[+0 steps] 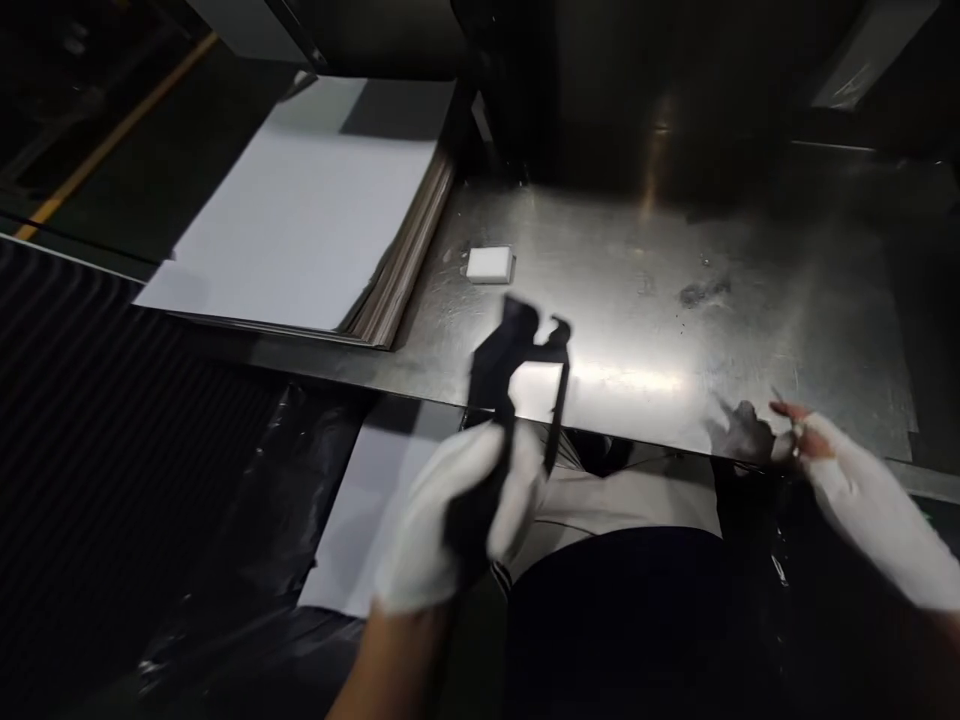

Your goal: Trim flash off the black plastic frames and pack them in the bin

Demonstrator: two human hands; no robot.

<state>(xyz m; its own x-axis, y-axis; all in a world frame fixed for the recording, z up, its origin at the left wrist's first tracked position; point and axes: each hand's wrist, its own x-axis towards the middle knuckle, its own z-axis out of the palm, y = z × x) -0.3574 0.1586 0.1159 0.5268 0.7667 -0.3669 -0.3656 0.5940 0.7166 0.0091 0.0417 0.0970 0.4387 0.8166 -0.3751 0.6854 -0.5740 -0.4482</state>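
Observation:
My left hand (457,500), in a white glove, is wrapped round a dark, flat-looking part (499,365) with an open frame and a hooked tip. It holds this part up in front of the bench's near edge, and motion blurs both. At the right, my right hand (847,470) wears a white glove with bare fingertips. Its thumb and fingers are pinched at the bench edge, seemingly round something small and thin that I cannot make out. A small white block (490,265) lies on the metal bench top (615,300), beyond the dark part.
A thick stack of white-topped sheets (300,210) lies on the bench at the left. Below the edge, another white sheet (360,510) rests near black plastic (262,500). Dark smudges (705,292) mark the metal. My lap (622,500) is under the front edge.

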